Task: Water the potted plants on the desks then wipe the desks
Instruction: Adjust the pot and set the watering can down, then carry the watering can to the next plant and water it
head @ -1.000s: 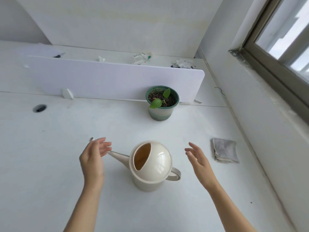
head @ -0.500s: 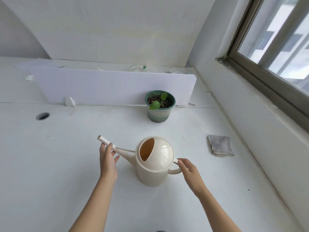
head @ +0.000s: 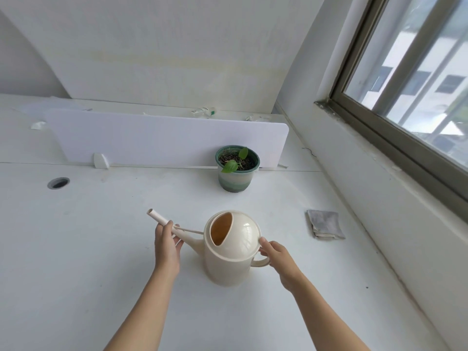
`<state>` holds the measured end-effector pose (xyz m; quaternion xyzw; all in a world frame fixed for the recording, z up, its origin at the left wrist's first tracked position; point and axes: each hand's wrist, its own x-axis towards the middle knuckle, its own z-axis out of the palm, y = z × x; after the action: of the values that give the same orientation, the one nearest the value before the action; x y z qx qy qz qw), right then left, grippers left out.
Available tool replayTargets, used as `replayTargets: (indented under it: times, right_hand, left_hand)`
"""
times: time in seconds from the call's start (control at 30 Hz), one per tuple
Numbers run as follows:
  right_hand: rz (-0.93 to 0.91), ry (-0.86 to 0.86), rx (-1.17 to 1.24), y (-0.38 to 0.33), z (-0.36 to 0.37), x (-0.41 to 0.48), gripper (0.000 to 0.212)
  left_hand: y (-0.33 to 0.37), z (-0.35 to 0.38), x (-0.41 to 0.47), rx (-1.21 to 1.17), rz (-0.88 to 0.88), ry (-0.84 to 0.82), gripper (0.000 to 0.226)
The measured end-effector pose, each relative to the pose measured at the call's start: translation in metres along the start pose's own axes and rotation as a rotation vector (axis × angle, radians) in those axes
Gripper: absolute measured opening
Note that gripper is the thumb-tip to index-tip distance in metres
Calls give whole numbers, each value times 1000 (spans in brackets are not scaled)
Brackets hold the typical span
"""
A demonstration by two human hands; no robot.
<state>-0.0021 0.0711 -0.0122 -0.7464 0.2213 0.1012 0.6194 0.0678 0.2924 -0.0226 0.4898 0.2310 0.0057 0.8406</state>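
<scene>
Lower centre: left hand [head: 166, 245] curls round the spout [head: 160, 218] of the watering can [head: 231, 252], right hand [head: 276, 254] grips its handle [head: 262, 263] (watering step starting); next, likely lift toward the 1 potted plant [head: 237, 171] above.

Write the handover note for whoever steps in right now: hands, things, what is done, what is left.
Left hand: grips the spout of the watering can.
Right hand: holds the can at its handle, thumb on the lid's rim.
Things: the can appears to stand upright on the desk, spout pointing left. The potted plant stands behind it, against the divider panel. The folded grey cloth lies to the right, near the wall.
Done: the can is grasped; no pouring shows.
Left: lift, water the plant, see to other desks, then wipe with the cloth.
</scene>
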Motion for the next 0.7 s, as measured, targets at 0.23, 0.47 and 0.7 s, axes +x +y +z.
replayTargets:
  times: [0.23,0.47,0.7]
  right_hand:
    - [-91,-22,46,-15,-7,-20,46]
    - [-202,-165,57,-34,-27,-57,46]
    - [-206,-317,23,-50,-33,-110,57]
  left_hand:
    - [15,-5,-24,-64,54,-58,16]
    - [34,-14,-83,-80,229,-82,23]
    - [34,-40,-159,-86,399,43,30]
